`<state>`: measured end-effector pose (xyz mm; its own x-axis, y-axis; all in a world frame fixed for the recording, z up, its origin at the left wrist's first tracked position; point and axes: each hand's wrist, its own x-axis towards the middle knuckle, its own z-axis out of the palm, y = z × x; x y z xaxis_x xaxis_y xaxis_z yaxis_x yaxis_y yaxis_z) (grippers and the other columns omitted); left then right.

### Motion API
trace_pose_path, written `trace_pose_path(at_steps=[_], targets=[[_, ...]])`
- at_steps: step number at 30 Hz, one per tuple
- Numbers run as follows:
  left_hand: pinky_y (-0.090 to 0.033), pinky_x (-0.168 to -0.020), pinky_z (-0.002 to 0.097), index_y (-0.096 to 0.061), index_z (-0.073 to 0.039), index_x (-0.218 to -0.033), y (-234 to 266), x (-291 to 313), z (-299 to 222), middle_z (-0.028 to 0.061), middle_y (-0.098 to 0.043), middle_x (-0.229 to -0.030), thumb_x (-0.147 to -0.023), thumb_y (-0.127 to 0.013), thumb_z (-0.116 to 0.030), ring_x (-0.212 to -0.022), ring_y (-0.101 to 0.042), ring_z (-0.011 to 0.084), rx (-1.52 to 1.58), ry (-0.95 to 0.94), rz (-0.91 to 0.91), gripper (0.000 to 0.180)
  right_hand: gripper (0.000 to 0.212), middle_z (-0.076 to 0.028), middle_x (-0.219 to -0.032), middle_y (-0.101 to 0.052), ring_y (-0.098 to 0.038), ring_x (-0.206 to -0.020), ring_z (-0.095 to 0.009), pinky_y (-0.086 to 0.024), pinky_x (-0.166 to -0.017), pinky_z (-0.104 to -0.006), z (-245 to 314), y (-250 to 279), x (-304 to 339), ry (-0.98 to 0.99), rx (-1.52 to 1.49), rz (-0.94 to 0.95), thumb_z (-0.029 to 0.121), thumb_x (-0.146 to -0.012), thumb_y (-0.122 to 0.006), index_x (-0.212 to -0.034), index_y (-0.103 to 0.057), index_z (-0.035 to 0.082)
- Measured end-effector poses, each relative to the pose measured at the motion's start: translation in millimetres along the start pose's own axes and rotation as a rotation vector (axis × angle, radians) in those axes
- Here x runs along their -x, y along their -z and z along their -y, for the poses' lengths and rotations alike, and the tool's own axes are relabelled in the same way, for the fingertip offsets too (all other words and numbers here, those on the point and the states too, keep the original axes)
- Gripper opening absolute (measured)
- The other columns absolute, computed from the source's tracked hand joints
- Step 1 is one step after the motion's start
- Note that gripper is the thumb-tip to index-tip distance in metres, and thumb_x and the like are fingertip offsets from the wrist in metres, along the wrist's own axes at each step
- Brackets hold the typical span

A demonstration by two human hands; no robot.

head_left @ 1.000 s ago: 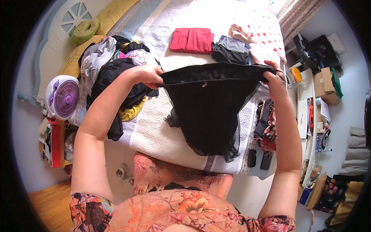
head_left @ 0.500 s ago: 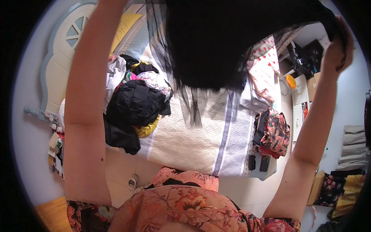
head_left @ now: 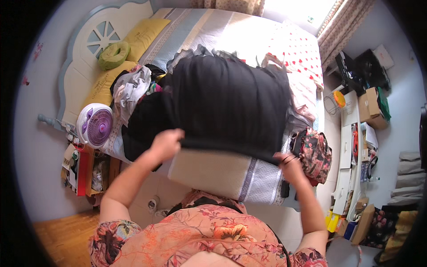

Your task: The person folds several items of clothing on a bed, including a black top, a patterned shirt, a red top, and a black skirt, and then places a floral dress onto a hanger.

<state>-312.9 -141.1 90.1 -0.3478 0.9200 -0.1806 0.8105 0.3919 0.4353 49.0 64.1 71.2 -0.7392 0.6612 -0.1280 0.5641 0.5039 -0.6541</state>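
- At the near edge of the gauzy black skirt, the left hand has its grip closed on the left corner, slightly blurred.
- Across from it, the right hand pinches the right corner, a dark band about its wrist.
- Between and beyond the hands, the skirt billows over the quilted bed, its frilled far hem toward the window side; its left edge meets the clothes heap.
- For a clean lay, I would keep both corners level, pull the near edge taut and lower it slowly so air escapes; shifting it right would keep the thin cloth off the heap, and smoothing should go outward from the middle.
- Beside the bed, left, an open wooden cabinet holds crumpled, clear-looking plastic.
- Farther right, white drawers hide their contents.
- Beyond them stands a cardboard box; whether the green item sits inside or behind it, I cannot tell.
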Motion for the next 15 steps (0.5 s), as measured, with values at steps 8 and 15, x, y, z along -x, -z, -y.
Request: trace_pose_path(at_steps=[8,15], targets=[[-0.042,-0.08,0.0376,-0.052,-0.012,-0.107,-199,126,16,0.0154,-0.056,-0.101,-0.069,-0.051,-0.016,-0.094,-0.053,0.0295,0.074,0.571,0.45,0.038,0.028,-0.014,-0.092,-0.054,-0.053,-0.09,-0.032,-0.042,-0.077,-0.0361,-97,-182,152,-0.614,0.057,0.214,0.007,-0.068,-0.049,-0.095,-0.058,0.011],[-0.045,-0.076,0.0359,-0.052,-0.008,-0.107,-228,127,32,0.017,-0.059,-0.089,-0.071,-0.047,-0.014,-0.087,-0.057,0.0292,0.282,0.61,0.649,0.037,0.036,-0.015,-0.074,-0.058,-0.059,-0.055,-0.025,-0.05,-0.046,-0.0377,-152,-193,143,-0.968,-0.533,0.601,0.007,-0.076,-0.036,-0.108,-0.05,0.014]])
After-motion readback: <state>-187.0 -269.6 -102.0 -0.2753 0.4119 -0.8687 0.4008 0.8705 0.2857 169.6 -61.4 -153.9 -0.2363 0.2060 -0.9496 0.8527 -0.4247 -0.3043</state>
